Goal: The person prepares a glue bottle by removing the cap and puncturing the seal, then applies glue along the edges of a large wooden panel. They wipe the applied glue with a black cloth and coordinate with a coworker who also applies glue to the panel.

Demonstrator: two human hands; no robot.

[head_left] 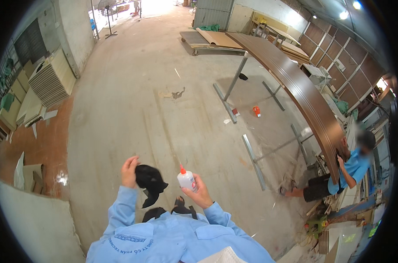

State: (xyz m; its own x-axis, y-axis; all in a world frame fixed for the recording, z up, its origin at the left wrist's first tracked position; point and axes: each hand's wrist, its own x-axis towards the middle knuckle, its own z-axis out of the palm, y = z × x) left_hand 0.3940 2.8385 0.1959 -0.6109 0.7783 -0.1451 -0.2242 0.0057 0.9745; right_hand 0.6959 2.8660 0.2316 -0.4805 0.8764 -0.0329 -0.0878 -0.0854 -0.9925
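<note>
In my right hand (202, 193) is a small translucent white squeeze bottle (185, 179) with an orange-red nozzle cap. It stands nearly upright, my fingers wrapped round its side. My left hand (129, 172) is raised beside it with curled fingers, and a limp black cloth (150, 180) hangs from it. Its exact kind is not clear. The two hands are apart, in front of my light blue shirt, above the concrete floor.
On the right, a long brown panel (291, 72) rests on metal stands (253, 162). A person in a blue shirt (354, 168) handles its near end. An orange tape dispenser (256, 111) lies beneath. A low wheeled cart (196, 41) stands far off; stacked panels (53, 79) lean left.
</note>
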